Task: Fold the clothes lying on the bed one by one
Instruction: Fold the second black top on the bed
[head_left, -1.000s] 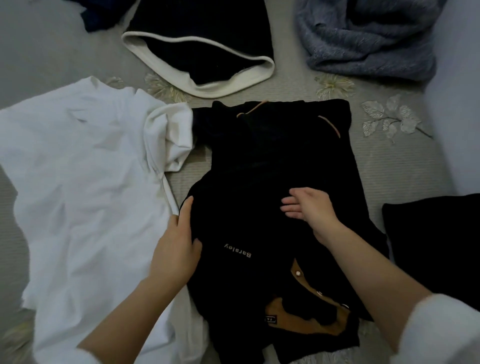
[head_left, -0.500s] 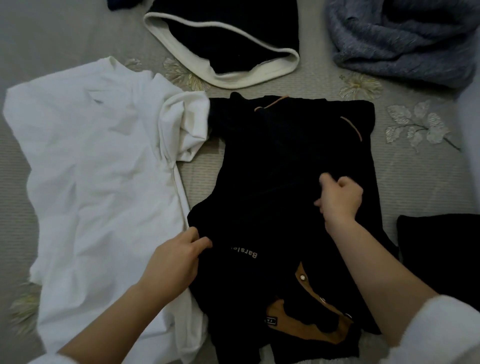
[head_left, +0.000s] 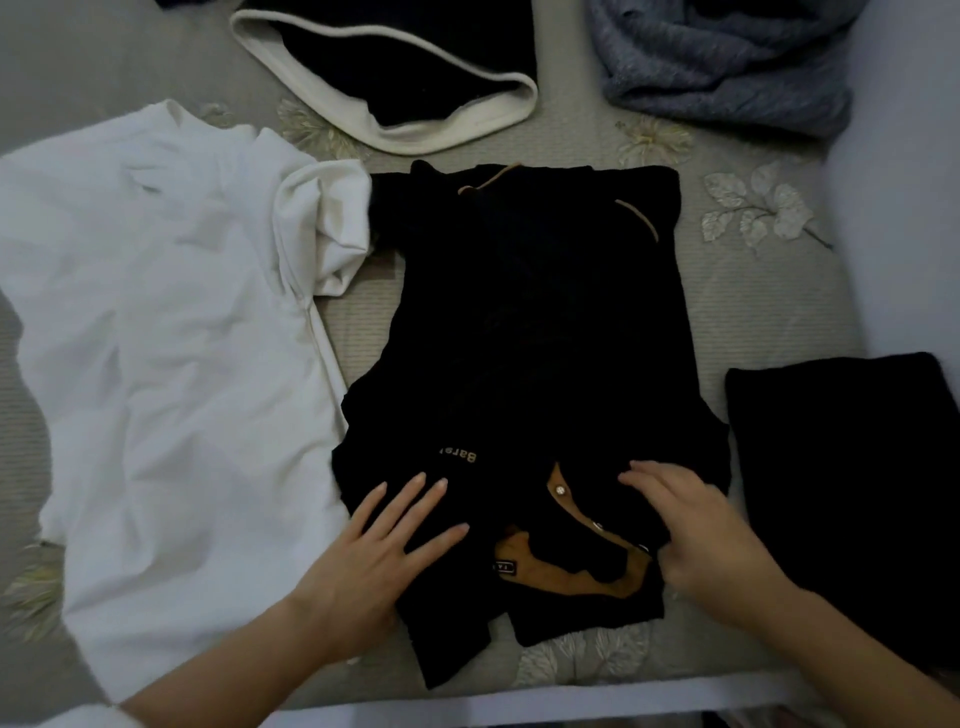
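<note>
Both hands, left hand (head_left: 379, 561) and right hand (head_left: 696, 530), flat on black shirt (head_left: 530, 332) beside white shirt (head_left: 166, 364).

Location: a home bedroom. You are working at a bed (head_left: 753, 322) whose grey ribbed surface carries embroidered leaf motifs (head_left: 753, 208). Household clothing lies spread on it: a white shirt (head_left: 156, 338), a black shirt (head_left: 540, 338), a grey knit (head_left: 727, 57) and a folded black garment (head_left: 841, 467). A pale wall (head_left: 904, 208) borders your right.

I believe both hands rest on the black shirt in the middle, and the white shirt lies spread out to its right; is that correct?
Not quite. The head view shows the white shirt spread out to the left of the black shirt, not its right. The left hand and right hand do rest on the black shirt.
</note>
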